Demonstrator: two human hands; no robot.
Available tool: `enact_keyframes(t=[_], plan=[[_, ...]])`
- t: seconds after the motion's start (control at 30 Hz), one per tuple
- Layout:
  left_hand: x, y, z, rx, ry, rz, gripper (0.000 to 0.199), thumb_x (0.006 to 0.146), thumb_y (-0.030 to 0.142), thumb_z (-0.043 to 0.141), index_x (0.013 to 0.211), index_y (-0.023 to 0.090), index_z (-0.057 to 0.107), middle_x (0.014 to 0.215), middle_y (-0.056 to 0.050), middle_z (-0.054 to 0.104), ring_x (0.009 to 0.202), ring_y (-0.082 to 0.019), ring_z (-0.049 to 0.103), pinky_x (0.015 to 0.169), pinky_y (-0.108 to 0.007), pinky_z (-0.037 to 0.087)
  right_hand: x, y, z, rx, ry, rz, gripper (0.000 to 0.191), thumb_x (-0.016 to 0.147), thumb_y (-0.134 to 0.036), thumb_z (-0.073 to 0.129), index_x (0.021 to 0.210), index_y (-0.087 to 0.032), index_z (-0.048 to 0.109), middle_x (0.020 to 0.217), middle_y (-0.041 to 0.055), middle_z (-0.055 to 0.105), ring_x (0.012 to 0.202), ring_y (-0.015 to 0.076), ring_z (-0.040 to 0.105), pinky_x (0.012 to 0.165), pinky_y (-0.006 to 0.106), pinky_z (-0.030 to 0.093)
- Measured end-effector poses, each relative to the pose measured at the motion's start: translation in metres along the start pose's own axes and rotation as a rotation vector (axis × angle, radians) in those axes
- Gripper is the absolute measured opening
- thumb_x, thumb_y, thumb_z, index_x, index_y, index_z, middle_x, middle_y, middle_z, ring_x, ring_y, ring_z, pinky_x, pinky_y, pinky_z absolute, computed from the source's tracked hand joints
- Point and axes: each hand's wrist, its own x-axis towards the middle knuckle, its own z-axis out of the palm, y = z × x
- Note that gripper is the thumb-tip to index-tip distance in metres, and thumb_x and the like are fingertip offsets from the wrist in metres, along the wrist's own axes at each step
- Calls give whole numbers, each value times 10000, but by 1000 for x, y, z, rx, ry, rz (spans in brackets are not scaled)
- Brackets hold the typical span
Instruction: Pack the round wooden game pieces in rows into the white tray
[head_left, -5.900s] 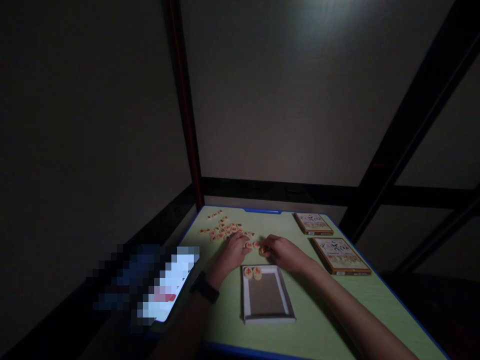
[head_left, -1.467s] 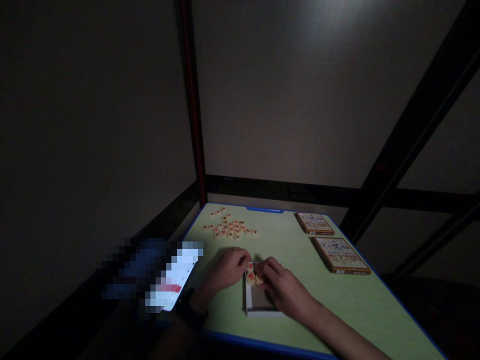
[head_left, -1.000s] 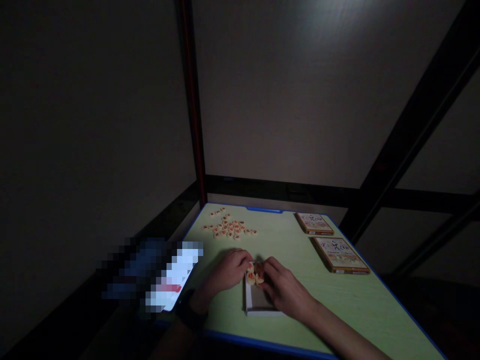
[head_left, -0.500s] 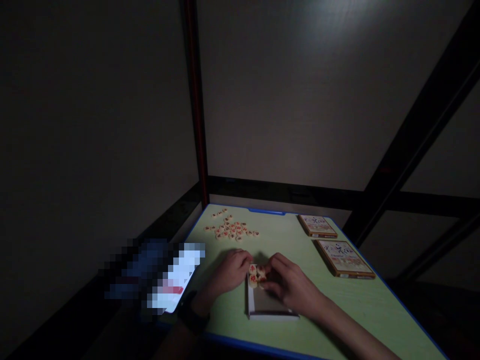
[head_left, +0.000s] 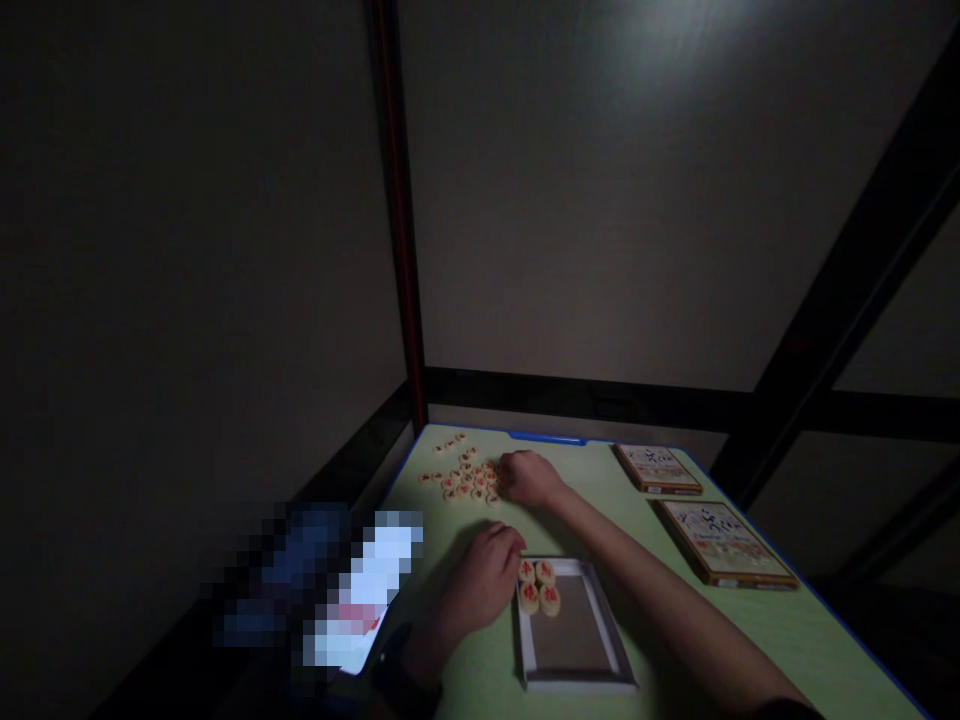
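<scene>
A shallow box tray with white walls lies on the table, several round Chinese chess pieces with red characters grouped in its far left corner. My left hand has its fingers curled against that corner of the tray. Farther out, my right hand reaches to the right edge of a loose cluster of Chinese chess pieces, red and dark lettered. Its fingers are bent down onto the pieces; the fingertips and whatever they grip are hidden.
Two flat printed boxes, a nearer box and a farther box, lie along the right side of the green table with its blue rim. A blurred bright panel is at the left edge. Walls stand behind and left.
My right hand has left the pieces in the tray and moved away and left to the loose cluster. The red-lettered pieces stay in the tray's corner. The view has shifted slightly.
</scene>
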Motion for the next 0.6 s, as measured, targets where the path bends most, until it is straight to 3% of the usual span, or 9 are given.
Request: enact_keyframes(t=[0.23,0.43,0.6], plan=[[-1,1,2,10,-36,-4,274,935,137,369,915,184,638,1015,-80,671,1013,-201,609,950,-324,459,7,-6,9,-69,-17,25,260,835,-207,588,1071,-170,690,1082,181,735,974,297,698,759,322,474],[-4,0,3,-9,-39,9,286,945,148,350,945,195,633,1050,-81,666,1043,-196,601,972,-324,454,27,2,-6,-74,-5,-44,387,907,-185,499,1283,-137,575,1151,172,715,1030,266,680,777,286,452],[-3,0,4,-11,-30,18,290,945,141,348,945,193,633,1042,-82,670,1046,-194,603,972,-319,458,52,0,-15,-83,-70,-195,266,881,-123,528,1070,-174,709,1166,123,712,1024,214,667,784,230,418]])
